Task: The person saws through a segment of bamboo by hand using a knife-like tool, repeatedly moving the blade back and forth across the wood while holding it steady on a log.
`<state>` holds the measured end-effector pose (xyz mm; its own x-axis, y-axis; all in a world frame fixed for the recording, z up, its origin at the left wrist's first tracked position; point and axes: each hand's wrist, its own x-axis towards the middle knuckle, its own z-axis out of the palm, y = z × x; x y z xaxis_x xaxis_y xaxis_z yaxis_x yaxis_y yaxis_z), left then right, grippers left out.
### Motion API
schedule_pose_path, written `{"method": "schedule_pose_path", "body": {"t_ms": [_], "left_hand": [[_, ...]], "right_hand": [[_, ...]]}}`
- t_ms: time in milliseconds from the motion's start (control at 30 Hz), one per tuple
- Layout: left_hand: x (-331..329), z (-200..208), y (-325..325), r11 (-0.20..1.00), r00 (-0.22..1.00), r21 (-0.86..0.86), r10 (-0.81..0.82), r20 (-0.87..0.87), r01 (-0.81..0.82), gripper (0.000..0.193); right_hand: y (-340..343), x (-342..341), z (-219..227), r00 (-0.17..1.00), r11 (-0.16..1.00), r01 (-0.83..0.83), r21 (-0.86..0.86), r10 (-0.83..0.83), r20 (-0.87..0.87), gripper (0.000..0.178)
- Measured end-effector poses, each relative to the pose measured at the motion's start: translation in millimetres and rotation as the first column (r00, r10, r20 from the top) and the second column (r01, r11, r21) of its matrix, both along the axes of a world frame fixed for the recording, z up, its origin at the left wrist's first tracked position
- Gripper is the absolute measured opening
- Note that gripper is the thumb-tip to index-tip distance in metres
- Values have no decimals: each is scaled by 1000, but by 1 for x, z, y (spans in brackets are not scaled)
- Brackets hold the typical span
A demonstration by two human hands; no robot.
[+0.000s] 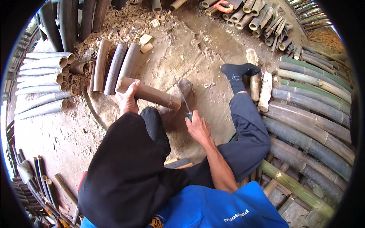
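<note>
My left hand (128, 98) grips a brown bamboo section (156, 95) near its left end. The section slants down to the right, its right end over a short log (184, 86) on the ground. My right hand (199, 128) is closed round the dark handle of a knife (182, 94) with a long, narrow blade. The blade points up and away, just beside the right end of the bamboo; whether it touches cannot be made out. My left foot in a dark sock lies close under the bamboo, and my right leg stretches out to the right.
Three cut bamboo sections (115, 68) lie beyond my left hand. Pale bamboo tubes (43, 81) are stacked at the left. Long bamboo poles (311, 125) line the right. An orange-handled tool (223, 6) sits on a far pile of tubes. Wood chips (121, 24) litter the ground.
</note>
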<state>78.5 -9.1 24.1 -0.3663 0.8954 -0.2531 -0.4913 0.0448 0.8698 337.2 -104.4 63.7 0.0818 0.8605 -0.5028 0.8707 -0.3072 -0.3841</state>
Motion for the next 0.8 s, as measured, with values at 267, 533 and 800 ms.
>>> {"method": "schedule_pose_path", "body": {"t_ms": [267, 533, 800], "left_hand": [[-29, -13, -10, 985, 986, -117, -140, -93, 129, 47], [-7, 16, -8, 972, 991, -196, 124, -49, -132, 62], [-13, -5, -2, 998, 992, -65, 1, -125, -9, 55]], "right_hand": [[-19, -16, 22, 897, 814, 179, 552, 95, -431, 29], [-3, -32, 56, 961, 928, 78, 364, 27, -274, 33], [7, -9, 0, 996, 994, 85, 76, -83, -28, 38]]}}
